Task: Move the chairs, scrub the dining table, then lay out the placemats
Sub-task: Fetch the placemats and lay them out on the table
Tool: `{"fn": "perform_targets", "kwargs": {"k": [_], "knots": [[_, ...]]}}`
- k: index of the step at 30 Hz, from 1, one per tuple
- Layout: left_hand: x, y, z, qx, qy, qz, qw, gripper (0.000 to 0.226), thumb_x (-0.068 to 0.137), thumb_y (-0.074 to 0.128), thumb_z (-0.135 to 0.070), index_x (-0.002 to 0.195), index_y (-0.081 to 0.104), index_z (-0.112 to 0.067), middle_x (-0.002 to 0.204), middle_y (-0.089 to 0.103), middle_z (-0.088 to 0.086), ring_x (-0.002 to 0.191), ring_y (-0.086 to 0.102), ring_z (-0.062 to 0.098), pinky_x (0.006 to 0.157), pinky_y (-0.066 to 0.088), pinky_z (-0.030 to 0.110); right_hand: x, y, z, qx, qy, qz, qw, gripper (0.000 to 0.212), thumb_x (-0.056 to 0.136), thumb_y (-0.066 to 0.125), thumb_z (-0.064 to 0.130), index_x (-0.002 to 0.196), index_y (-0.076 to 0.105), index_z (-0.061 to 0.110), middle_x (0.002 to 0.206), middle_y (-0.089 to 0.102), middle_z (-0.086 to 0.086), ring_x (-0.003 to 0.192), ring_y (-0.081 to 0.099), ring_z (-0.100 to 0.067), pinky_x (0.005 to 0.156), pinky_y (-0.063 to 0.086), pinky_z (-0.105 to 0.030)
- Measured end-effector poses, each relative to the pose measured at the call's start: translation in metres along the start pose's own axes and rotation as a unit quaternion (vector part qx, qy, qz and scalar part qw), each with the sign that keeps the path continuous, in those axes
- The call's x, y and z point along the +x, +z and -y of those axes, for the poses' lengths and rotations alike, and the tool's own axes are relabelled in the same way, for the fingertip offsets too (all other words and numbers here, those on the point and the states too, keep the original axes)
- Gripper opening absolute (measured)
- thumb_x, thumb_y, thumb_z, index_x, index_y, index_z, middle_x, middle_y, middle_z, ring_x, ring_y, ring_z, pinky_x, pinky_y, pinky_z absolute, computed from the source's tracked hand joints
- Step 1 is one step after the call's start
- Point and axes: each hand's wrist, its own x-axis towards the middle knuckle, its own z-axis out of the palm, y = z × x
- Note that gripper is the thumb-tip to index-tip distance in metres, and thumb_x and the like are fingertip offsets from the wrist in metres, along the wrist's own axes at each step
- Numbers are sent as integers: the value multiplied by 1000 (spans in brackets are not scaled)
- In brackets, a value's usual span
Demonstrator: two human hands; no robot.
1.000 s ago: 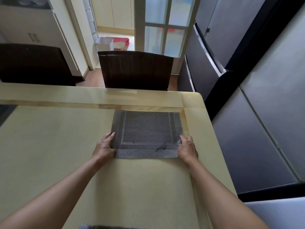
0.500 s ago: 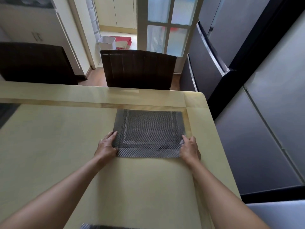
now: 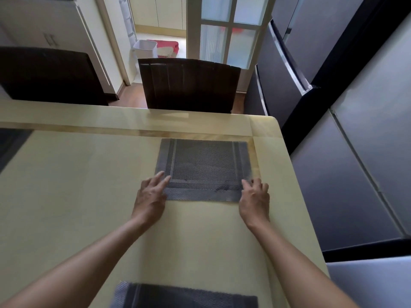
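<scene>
Two hands (image 3: 151, 197) (image 3: 254, 202) flat on placemat (image 3: 204, 165)

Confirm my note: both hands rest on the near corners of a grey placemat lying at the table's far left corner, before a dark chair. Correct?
No. The head view shows the placemat at the far right corner of the table, not left. The left hand and right hand rest on its near corners, before the dark chair.

Placemat (image 3: 203, 168) on table (image 3: 66, 185) (chair (image 3: 189, 84) behind)
</scene>
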Motion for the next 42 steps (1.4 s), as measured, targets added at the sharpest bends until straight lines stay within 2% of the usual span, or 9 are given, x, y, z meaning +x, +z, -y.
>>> {"fn": "perform_targets", "kwargs": {"k": [5, 8, 10, 14, 17, 22, 32, 39, 42], "knots": [[-12, 6, -8, 57, -3, 80, 995, 49, 98, 41, -21, 146, 34, -25, 155, 28, -3, 137, 23, 24, 109, 25, 30, -10, 7, 3, -14, -11, 68, 998, 35, 92, 42, 7, 124, 52, 16, 137, 42, -9, 117, 39, -30, 94, 37, -35], [-15, -1, -9, 12, -17, 99, 995, 52, 97, 45, -19, 147, 32, -20, 156, 25, 1, 138, 22, 25, 112, 19, 28, -17, 1, 3, 10, -4, 78, 997, 39, 94, 42, 10, 133, 47, 13, 137, 41, -13, 118, 39, -32, 98, 34, -35], [-22, -11, -11, -30, -33, 73, 996, 52, 95, 49, -17, 145, 35, -16, 153, 31, 6, 136, 27, 27, 112, 20, 31, -28, -7, 3, 48, 1, 47, 998, 39, 94, 44, 11, 133, 49, 8, 131, 47, -18, 116, 41, -35, 100, 32, -36], [-83, -39, -2, -93, -93, 51, 990, 40, 92, 55, -17, 132, 51, -12, 131, 53, 13, 122, 45, 29, 102, 35, 39, -101, -27, 1, 81, 30, 71, 994, 33, 93, 50, 14, 124, 56, 5, 124, 52, -18, 116, 44, -33, 100, 34, -36], [-145, -52, 19, -106, -119, 70, 985, 31, 90, 57, -17, 120, 57, -12, 115, 59, 13, 110, 53, 28, 95, 42, 37, -172, -38, -4, 91, 65, 123, 986, 32, 94, 50, 15, 123, 55, 5, 125, 51, -17, 118, 44, -32, 97, 36, -34], [-235, -63, 40, -116, -148, 114, 976, 31, 91, 58, -21, 120, 56, -10, 113, 58, 12, 103, 57, 26, 88, 45, 35, -270, -48, -7, 78, 131, 154, 976, 25, 93, 53, 20, 114, 54, 6, 119, 56, -12, 112, 49, -27, 92, 39, -33], [-331, -58, 54, -157, -259, 173, 937, 48, 86, 66, -25, 126, 48, -5, 127, 54, 15, 117, 51, 29, 98, 44, 38, -377, -51, 16, 65, 309, 199, 928, 49, 90, 60, 31, 126, 41, 5, 132, 45, -18, 121, 45, -37, 93, 42, -43], [-340, -51, 48, -183, -301, 130, 927, 38, 84, 66, -20, 119, 54, -11, 122, 57, 11, 108, 56, 27, 90, 47, 35, -386, -49, 11, 82, 336, 190, 919, 54, 84, 69, 27, 124, 39, 6, 131, 43, -19, 121, 42, -37, 90, 43, -42], [-342, -51, 46, -181, -306, 104, 929, 30, 83, 67, -18, 110, 57, -12, 114, 62, 10, 105, 58, 27, 85, 46, 34, -385, -48, 8, 78, 325, 159, 929, 41, 85, 67, 17, 115, 40, 5, 122, 50, -19, 110, 52, -38, 80, 45, -39]]}}
